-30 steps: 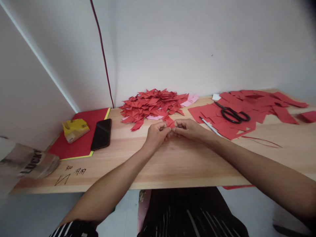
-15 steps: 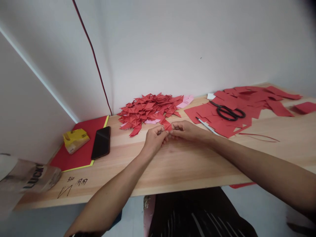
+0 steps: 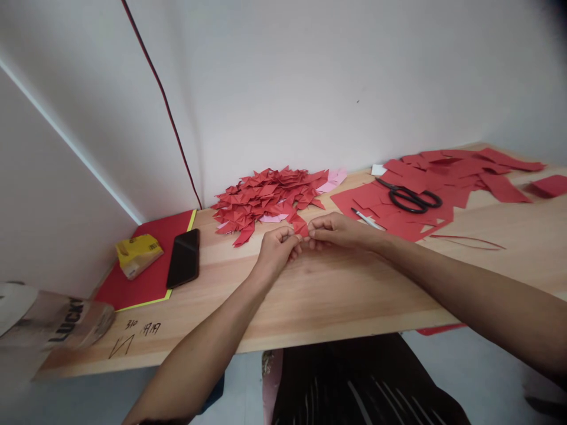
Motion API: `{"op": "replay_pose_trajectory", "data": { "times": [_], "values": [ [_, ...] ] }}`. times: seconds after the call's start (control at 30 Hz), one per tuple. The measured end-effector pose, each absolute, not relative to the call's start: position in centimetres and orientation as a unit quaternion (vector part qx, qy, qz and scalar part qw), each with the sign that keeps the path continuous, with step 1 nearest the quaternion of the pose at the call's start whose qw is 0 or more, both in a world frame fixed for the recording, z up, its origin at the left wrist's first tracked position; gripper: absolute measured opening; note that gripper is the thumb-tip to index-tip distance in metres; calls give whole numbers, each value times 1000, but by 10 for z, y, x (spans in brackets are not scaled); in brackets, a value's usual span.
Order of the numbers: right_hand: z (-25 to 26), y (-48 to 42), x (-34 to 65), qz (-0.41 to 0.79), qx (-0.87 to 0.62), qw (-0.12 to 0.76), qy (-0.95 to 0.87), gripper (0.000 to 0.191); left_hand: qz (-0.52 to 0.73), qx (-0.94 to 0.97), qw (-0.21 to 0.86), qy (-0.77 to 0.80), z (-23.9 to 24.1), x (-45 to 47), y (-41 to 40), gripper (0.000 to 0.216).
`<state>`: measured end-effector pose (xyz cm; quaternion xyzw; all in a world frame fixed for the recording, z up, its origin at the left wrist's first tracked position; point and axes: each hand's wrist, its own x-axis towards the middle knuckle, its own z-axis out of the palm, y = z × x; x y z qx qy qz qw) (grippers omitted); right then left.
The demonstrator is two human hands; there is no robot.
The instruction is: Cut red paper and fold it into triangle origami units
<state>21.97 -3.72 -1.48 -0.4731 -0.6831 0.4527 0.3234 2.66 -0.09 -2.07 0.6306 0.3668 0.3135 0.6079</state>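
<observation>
"What's closest to us on the bench [image 3: 345, 295]?"

"A clear lettered container [image 3: 84, 323] by the near left corner, with some pen marks [image 3: 135, 336] beside it. Further in, about midway between the left and right ends, there's the small red paper piece [image 3: 301, 226], between the two hands."

"How would that handle, do you think?"

"Very light, I'd say, and fairly stiff for paper, but easy to crumple if squeezed hard. I'd take it by the edges, thumb against fingertip."

"And the hands?"

"The left hand [image 3: 278, 245] has its thumb and fingers drawn in narrow, pinching the piece's left side. The right hand [image 3: 334, 230] pinches likewise from the right. They're close together; I can't make out the folds between them."

"Anything past them?"

"A heap of folded red pieces [image 3: 266, 198], just beyond, near the bench's far edge. Off toward the far right corner are flat red sheets [image 3: 452, 168], with black scissors [image 3: 396, 190] lying on them and a white pen [image 3: 367, 219] on their near left part."
</observation>
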Motion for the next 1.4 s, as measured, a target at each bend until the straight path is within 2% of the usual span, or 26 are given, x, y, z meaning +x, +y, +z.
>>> {"op": "replay_pose_trajectory", "data": {
  "times": [0.3, 0.53, 0.7, 0.83, 1.0, 1.13, 1.27, 1.4],
  "values": [
    [-13, -41, 210, 377, -515, 345, -689, 20, 302, 688, 547, 368, -28, 30, 0, 19],
    [-17, -39, 210, 406, -506, 360, -671, 10, 292, 707, 524, 374, -26, 28, 0, 22],
    [-21, -32, 217, 480, -484, 350, -643, 15, 289, 691, 558, 358, -25, 28, 1, 20],
    [-22, -32, 218, 468, -491, 345, -648, 21, 294, 672, 576, 361, -27, 29, 2, 18],
    [-22, -35, 216, 414, -502, 341, -678, 17, 305, 672, 563, 371, -29, 30, 1, 18],
    [-18, -35, 216, 434, -509, 336, -663, 17, 331, 656, 576, 359, -29, 30, 1, 17],
    [-18, -35, 215, 437, -508, 346, -657, 19, 349, 636, 591, 352, -26, 29, 2, 18],
    [-20, -34, 216, 448, -493, 399, -630, 22, 360, 595, 625, 355, -24, 28, 2, 23]
  ]
}}
